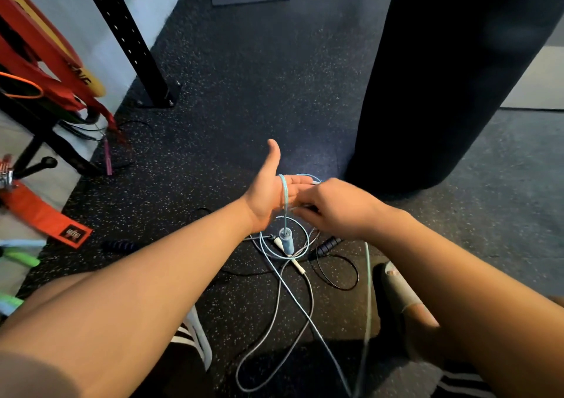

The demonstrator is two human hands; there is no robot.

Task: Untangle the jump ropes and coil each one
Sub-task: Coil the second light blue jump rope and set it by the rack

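Observation:
My left hand (270,191) is held out flat, thumb up, with the light blue jump rope (284,202) looped over its palm. The rope's blue handle (287,240) hangs below that hand. My right hand (332,206) is closed on the same rope right beside the left palm. More light blue rope (367,287) drops from the right hand towards the floor. On the floor a white rope (276,312) and a thin black rope (337,271) with a black handle (328,245) lie tangled together.
A tall black punching bag (442,70) stands at the right. A black rack post (128,37) is bolted to the floor at the left, with red and yellow straps (45,70) beside it. A dark blue handle (120,246) lies left of my arm. My sandalled foot (399,293) is at the lower right.

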